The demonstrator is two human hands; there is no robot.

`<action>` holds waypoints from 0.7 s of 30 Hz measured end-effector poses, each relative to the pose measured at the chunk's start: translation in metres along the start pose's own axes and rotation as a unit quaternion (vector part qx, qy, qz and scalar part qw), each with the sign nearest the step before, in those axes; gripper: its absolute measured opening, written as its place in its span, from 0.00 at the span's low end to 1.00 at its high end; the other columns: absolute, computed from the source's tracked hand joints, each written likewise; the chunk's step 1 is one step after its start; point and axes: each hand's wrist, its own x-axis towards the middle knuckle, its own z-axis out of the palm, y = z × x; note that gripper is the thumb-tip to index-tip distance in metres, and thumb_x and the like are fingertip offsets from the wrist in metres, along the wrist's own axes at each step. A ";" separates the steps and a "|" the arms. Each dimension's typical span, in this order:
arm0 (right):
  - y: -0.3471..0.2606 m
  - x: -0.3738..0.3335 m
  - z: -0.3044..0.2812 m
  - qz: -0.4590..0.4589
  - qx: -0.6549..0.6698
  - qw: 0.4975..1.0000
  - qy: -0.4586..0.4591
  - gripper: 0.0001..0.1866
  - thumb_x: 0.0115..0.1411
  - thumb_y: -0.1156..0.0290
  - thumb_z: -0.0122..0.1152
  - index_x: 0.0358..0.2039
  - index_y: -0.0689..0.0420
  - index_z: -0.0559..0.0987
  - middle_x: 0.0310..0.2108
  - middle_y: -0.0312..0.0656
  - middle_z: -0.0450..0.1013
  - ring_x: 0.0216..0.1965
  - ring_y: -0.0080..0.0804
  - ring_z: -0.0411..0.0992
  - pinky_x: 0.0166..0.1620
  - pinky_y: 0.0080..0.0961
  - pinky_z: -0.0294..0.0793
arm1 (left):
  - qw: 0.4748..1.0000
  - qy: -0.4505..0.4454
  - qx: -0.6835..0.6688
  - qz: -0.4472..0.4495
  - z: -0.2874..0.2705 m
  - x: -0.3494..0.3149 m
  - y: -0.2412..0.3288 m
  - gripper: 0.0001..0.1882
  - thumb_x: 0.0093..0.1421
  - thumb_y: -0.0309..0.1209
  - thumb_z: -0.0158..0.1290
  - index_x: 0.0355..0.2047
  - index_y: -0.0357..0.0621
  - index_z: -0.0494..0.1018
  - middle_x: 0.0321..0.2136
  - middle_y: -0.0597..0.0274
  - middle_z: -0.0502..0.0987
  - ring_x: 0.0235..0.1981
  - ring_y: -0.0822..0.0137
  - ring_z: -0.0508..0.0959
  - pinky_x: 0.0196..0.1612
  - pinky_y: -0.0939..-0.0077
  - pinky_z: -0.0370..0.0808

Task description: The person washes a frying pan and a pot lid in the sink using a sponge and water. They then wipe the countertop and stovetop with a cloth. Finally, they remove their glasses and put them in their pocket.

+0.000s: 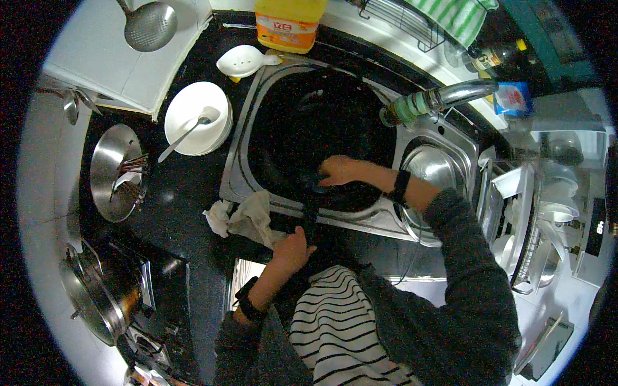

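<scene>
A large, round black wok point(309, 122) fills the left bowl of the steel sink point(239, 157), its dark handle point(310, 211) pointing toward me over the front rim. My left hand point(293, 249) is closed at the near end of that handle, though the dark handle blends into the counter. Inside the wok, my right hand point(341, 172) reaches down near the front wall, fingers curled round a small dark item point(318, 188) too dim to name. A crumpled whitish cloth point(254, 219) lies on the sink's front left rim, just beyond my left hand.
A faucet point(444, 101) reaches over the sink from the right. White bowls with a spoon point(198, 119), a steel basin point(116, 174) and a lidded pan point(90, 296) stand left. Behind are a yellow detergent bottle point(288, 26) and white strainer point(244, 62); a dish rack point(528, 231) stands right.
</scene>
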 end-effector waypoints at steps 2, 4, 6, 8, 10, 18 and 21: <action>0.030 -0.018 -0.007 -0.016 -0.074 0.995 -0.061 0.21 0.49 0.53 0.59 0.36 0.57 0.77 0.30 0.47 0.75 0.34 0.48 0.72 0.34 0.40 0.74 | 1.000 0.014 0.002 0.005 0.001 0.000 0.000 0.35 0.54 0.46 0.53 0.49 0.27 0.56 0.27 0.44 0.76 0.29 0.48 0.77 0.29 0.58 0.75; 0.070 -0.024 -0.014 0.067 -0.177 0.967 -0.172 0.23 0.47 0.52 0.61 0.40 0.52 0.77 0.32 0.44 0.75 0.36 0.44 0.73 0.34 0.40 0.74 | 1.000 0.008 0.004 -0.010 0.002 0.000 0.001 0.33 0.54 0.46 0.53 0.47 0.28 0.57 0.28 0.44 0.76 0.29 0.48 0.77 0.29 0.58 0.75; 0.117 -0.029 -0.017 0.050 -0.368 0.928 -0.041 0.20 0.50 0.58 0.59 0.43 0.51 0.76 0.32 0.43 0.75 0.35 0.41 0.73 0.32 0.42 0.74 | 1.000 0.005 -0.001 -0.011 0.002 0.000 0.001 0.33 0.54 0.46 0.53 0.47 0.29 0.58 0.28 0.44 0.76 0.29 0.49 0.77 0.28 0.58 0.75; 0.157 -0.021 -0.016 -0.002 -0.558 0.821 0.125 0.19 0.52 0.64 0.57 0.45 0.51 0.75 0.32 0.42 0.74 0.34 0.39 0.73 0.30 0.41 0.73 | 1.000 0.007 0.003 -0.008 0.001 0.000 0.001 0.34 0.54 0.47 0.53 0.48 0.28 0.58 0.28 0.45 0.76 0.29 0.49 0.78 0.28 0.59 0.75; 0.177 0.007 -0.020 0.102 -0.512 0.839 0.156 0.18 0.53 0.68 0.55 0.46 0.53 0.74 0.31 0.42 0.74 0.32 0.38 0.72 0.28 0.39 0.72 | 1.000 0.009 0.018 -0.006 0.000 0.000 0.002 0.36 0.54 0.47 0.53 0.50 0.28 0.57 0.28 0.45 0.76 0.28 0.50 0.78 0.27 0.58 0.74; 0.082 0.011 0.008 0.046 -0.224 0.959 -0.166 0.09 0.54 0.67 0.53 0.34 0.55 0.77 0.27 0.46 0.71 0.28 0.36 0.70 0.26 0.30 0.69 | 0.999 -0.022 0.027 -0.016 -0.003 0.000 0.003 0.38 0.55 0.47 0.52 0.54 0.26 0.54 0.25 0.49 0.76 0.30 0.53 0.78 0.30 0.61 0.75; 0.024 0.034 -0.007 -0.051 -0.087 0.976 -0.191 0.17 0.54 0.65 0.53 0.41 0.61 0.73 0.31 0.52 0.72 0.32 0.44 0.70 0.33 0.37 0.70 | 1.000 -0.022 0.012 -0.012 0.000 0.003 0.003 0.38 0.55 0.47 0.52 0.53 0.26 0.54 0.25 0.49 0.76 0.30 0.54 0.78 0.30 0.62 0.75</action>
